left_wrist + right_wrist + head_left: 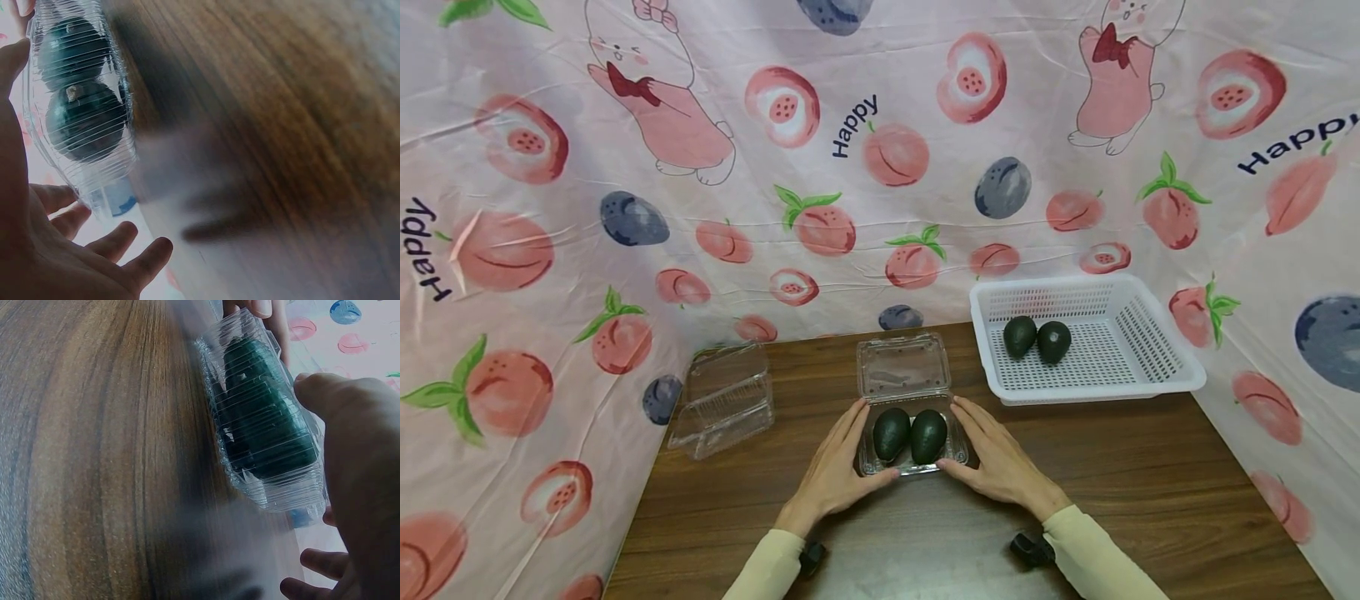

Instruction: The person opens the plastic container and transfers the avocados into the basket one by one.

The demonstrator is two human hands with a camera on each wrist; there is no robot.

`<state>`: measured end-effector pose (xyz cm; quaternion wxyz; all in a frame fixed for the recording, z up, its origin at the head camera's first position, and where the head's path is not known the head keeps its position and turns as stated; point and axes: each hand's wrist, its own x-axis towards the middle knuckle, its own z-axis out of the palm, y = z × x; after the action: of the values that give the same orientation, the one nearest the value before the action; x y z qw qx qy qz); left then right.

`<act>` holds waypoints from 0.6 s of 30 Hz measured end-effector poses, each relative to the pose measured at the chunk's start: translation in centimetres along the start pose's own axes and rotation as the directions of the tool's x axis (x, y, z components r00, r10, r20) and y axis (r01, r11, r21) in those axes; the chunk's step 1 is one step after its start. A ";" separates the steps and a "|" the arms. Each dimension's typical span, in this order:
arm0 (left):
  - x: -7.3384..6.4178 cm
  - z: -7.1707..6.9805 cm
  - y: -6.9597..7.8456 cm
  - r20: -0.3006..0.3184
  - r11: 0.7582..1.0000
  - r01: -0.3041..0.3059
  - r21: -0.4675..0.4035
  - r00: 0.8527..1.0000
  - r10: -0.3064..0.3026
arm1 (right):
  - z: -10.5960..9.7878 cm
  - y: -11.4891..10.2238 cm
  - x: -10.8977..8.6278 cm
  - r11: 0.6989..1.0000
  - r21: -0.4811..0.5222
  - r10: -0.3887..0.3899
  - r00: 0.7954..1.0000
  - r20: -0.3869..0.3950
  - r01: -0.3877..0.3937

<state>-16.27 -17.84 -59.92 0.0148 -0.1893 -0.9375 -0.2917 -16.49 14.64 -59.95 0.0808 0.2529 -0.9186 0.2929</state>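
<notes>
Fingers lie straight on both hands — nothing is gripped. Far left on the wooden table sits an empty clear box. Next, the left hand rests flat against the open plastic box in the middle, with two avocados inside. The right hand touches its other side. A white basket stands far right — two more avocados lie in it.
</notes>
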 end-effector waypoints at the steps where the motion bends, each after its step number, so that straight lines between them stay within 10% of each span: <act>1: 0.0 0.0 0.0 -0.003 1.000 -0.002 0.000 1.000 0.002 | 0.0 0.0 0.0 1.000 0.000 0.000 1.000 0.000 0.000; 18: -0.2 0.2 -0.4 -0.016 1.000 -0.003 -0.017 1.000 0.003 | -0.5 -0.2 0.2 1.000 -0.021 -0.022 1.000 0.003 0.022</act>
<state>-16.17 -18.10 -60.30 0.0213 -0.1886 -0.9345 -0.3013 -16.56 14.70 -59.32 0.0855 0.2624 -0.9188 0.2820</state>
